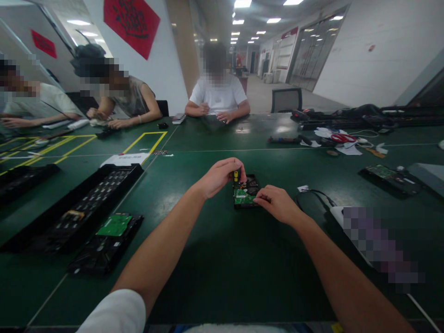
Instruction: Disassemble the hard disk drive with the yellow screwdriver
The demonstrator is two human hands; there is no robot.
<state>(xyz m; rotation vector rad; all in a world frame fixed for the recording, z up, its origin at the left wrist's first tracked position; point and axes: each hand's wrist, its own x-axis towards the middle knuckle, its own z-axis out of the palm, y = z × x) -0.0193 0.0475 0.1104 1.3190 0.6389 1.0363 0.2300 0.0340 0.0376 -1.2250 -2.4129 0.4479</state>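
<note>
In the head view, a hard drive (pixel 252 182) lies on the green table with a green circuit board (pixel 243 196) on its near part. My left hand (pixel 224 178) is closed around a screwdriver with a yellow and black handle (pixel 236 175), held upright over the drive's left side. The screwdriver's tip is too small to make out. At the drive's right edge, the fingers of my right hand (pixel 275 201) are pinched together, touching the board's corner. What they hold, if anything, is hidden.
Another hard drive (pixel 107 243) lies at left beside a long black tray (pixel 86 203) of small parts. To the right are a cable with a white plug end (pixel 336 212), a further drive (pixel 390 178) and scattered papers (pixel 348 147). Several people sit across the table.
</note>
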